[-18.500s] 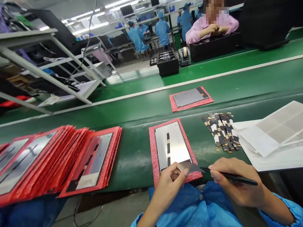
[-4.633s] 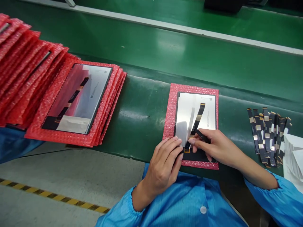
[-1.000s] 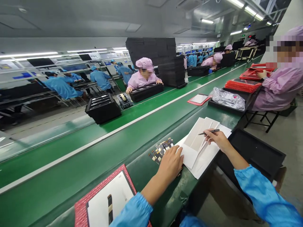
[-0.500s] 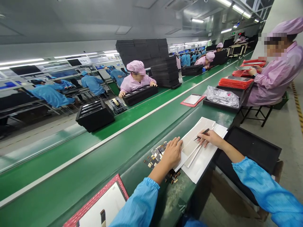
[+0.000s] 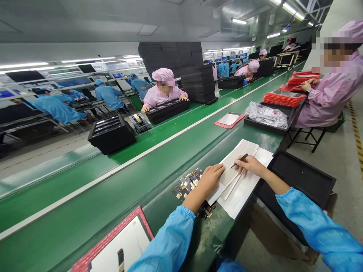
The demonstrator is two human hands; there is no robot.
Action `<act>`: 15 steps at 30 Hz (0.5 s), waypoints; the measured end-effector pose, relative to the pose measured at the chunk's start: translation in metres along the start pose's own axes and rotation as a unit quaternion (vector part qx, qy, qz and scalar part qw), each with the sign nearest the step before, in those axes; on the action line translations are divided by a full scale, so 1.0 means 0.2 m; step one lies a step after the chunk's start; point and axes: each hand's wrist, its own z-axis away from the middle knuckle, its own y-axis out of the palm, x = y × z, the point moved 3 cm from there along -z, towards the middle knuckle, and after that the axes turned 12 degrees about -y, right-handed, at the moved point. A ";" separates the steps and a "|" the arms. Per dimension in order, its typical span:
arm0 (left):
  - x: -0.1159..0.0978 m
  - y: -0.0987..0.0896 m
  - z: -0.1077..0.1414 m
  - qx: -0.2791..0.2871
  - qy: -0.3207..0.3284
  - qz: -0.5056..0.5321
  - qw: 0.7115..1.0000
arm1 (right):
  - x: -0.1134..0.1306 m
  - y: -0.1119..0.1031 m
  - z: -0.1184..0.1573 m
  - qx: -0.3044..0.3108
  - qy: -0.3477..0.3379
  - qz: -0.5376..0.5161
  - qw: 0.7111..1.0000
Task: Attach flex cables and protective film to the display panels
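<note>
My left hand (image 5: 211, 179) lies with its fingers stretched out over the left edge of a stack of white sheets (image 5: 237, 200). In my right hand (image 5: 248, 165) a pair of black tweezers (image 5: 241, 161) is pinched, tips pointing left and down at a pale strip on the top sheet. Narrow white strips (image 5: 231, 187) lie below the right fingers. Beside and partly under my left wrist is a loose pile of small black, white and gold pieces (image 5: 187, 185), which look like flex cables. What the tweezer tips touch is too small to tell.
A panel on red bubble wrap (image 5: 113, 241) lies at the lower left of the green bench. Another panel on a red sheet (image 5: 230, 119) is farther up. A black tray with clear plastic bags (image 5: 266, 115) stands near a seated person in pink; another works across the belt.
My left hand has shifted right and slightly up, farther onto the sheets. My right hand has moved slightly left with the tweezers.
</note>
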 end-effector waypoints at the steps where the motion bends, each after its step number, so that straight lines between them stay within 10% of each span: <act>1: 0.00 0.00 0.00 0.031 -0.017 0.011 0.999 | 0.00 -0.01 0.00 0.004 -0.001 0.002 1.000; 6: 0.00 0.00 0.00 0.129 -0.079 0.075 0.986 | -0.02 -0.03 0.01 0.026 0.006 0.002 1.000; 15: 0.01 0.01 -0.01 0.141 -0.096 0.151 0.974 | -0.02 -0.02 0.02 0.048 0.012 0.020 0.999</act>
